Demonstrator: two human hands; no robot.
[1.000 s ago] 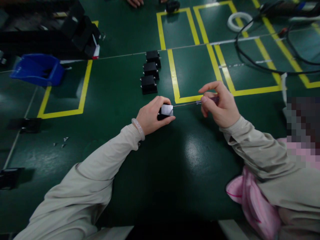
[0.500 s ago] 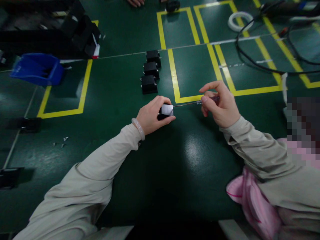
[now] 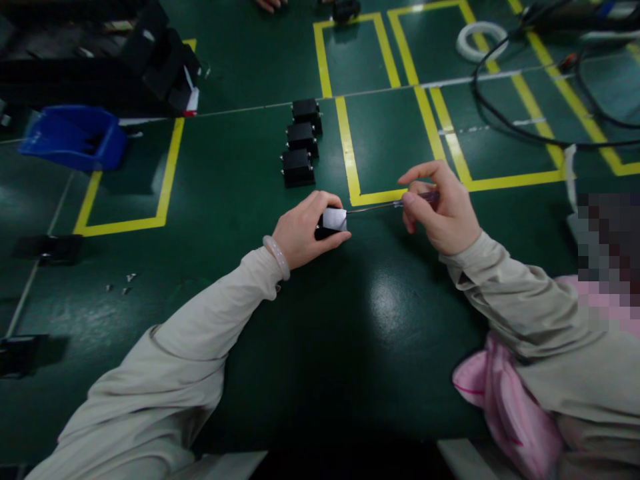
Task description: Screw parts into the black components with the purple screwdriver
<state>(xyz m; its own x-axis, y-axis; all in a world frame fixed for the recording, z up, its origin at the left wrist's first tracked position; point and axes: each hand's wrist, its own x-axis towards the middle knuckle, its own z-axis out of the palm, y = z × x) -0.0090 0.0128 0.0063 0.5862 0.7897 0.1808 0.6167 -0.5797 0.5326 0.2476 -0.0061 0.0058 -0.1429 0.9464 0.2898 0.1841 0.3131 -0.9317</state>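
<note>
My left hand [image 3: 306, 230] grips a small black block [image 3: 334, 220] with a pale, silvery face, thumb and fingers on its opposite sides. In my right hand [image 3: 443, 210] is a screwdriver [image 3: 373, 207], its handle pinched between thumb and fingers. The thin metal shaft runs level to the left, and its tip meets the right end of the block. How the tip sits there is too small to make out. Just beyond my left hand, three black blocks [image 3: 300, 167] with shiny screw heads stand in a row.
A blue bin [image 3: 75, 137] stands at the left, near a large black tray [image 3: 95, 80]. Several small screws [image 3: 126, 285] lie on the green table. Black parts [image 3: 47, 248] rest by the left edge. A tape roll [image 3: 481, 41] and black cable [image 3: 510, 123] are far right. Another person's hand [image 3: 271, 5] shows at the top.
Both hands, the block and the screwdriver keep almost the same position. The other person's hand at the top edge has shifted slightly up.
</note>
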